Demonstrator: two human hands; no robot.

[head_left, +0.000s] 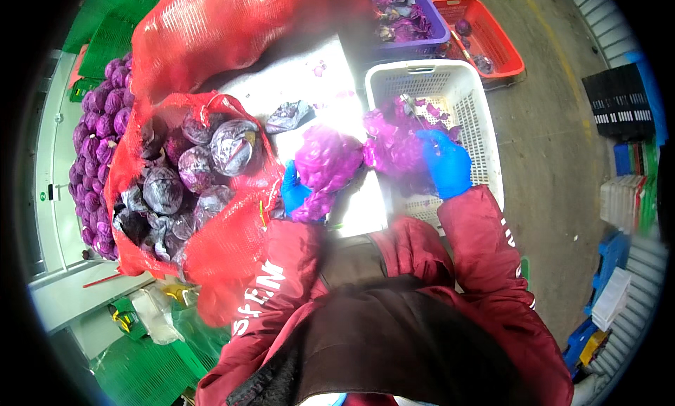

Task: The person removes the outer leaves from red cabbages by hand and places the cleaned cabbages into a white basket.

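My left hand [294, 189], in a blue glove, is closed round a bright purple red cabbage [327, 156] above the white tabletop [362, 209]. Loose purple cabbage leaves [395, 147] spread from beside that head out over a white plastic basket [491, 142]. My right hand [448, 167], also gloved in blue, is closed on these leaves over the basket; its fingertips are partly hidden. Whether the leaves are still joined to the head I cannot tell. More leaf scraps lie in the basket. To the left, an open red mesh bag [228, 240] holds several darker red cabbages [163, 190].
A full red mesh bag [204, 36] lies at the back. A peeled leaf [288, 116] rests on the tabletop. Behind the white basket stand a purple crate [441, 36] of leaves and a red crate [508, 54]. Many purple cabbages [98, 153] are piled at far left.
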